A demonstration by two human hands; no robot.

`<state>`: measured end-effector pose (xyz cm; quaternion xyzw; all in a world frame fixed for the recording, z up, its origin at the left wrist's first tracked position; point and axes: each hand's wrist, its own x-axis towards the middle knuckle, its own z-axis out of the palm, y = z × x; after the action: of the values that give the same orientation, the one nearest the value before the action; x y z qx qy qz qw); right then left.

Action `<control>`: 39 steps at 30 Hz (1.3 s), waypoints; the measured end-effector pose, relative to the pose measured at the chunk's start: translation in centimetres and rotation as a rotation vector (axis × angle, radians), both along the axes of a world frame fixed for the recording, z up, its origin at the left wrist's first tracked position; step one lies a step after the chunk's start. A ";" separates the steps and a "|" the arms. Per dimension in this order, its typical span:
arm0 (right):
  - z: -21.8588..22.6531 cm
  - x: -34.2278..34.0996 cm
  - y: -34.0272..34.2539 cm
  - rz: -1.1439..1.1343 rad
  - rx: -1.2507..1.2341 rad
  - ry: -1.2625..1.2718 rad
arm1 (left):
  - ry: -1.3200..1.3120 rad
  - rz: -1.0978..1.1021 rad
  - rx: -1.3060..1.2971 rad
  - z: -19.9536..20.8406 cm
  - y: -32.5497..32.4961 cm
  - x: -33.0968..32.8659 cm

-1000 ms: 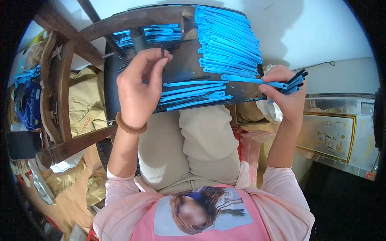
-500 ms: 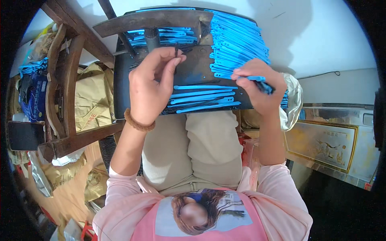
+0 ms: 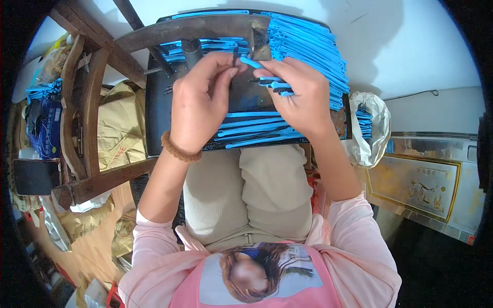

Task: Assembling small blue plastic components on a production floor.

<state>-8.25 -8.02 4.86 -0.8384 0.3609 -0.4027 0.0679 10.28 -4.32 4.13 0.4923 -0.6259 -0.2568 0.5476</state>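
Note:
My left hand is closed in a pinch on a small dark piece, held upright at the fingertips. Close beside it, my right hand grips several slim blue plastic strips. One blue strip sticks out between its thumb and finger, its end almost at the left fingertips; whether they touch I cannot tell. More blue and black ends show under the right fingers. Behind that hand lies a thick pile of blue strips with holed ends. A loose row of strips lies at the near edge of the black tray.
A dark wooden frame with a metal post reaches over the tray. Behind it lie further blue strips. A white bag holding blue strips stands at the right. Gold-brown packages lie left, past a wooden chair-like frame.
My right hand has moved left and away from me, from the pile's near edge to beside my left hand, carrying the blue strips. My left hand has stayed nearly in place.

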 end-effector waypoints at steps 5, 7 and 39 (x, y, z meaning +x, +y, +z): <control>0.0 0.2 0.0 -0.029 -0.003 -0.045 | -0.020 0.005 -0.029 0.2 -0.1 -0.1; 0.2 0.2 0.1 -0.009 0.014 -0.018 | -0.034 0.007 -0.022 0.2 -0.2 -0.1; 0.0 -0.8 -0.4 -0.022 0.038 0.032 | -0.064 -0.026 -0.130 -0.4 -1.0 -0.7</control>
<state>-9.04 -8.40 4.91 -0.8394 0.3787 -0.3830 0.0733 9.60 -5.33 3.72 0.4557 -0.6649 -0.2067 0.5546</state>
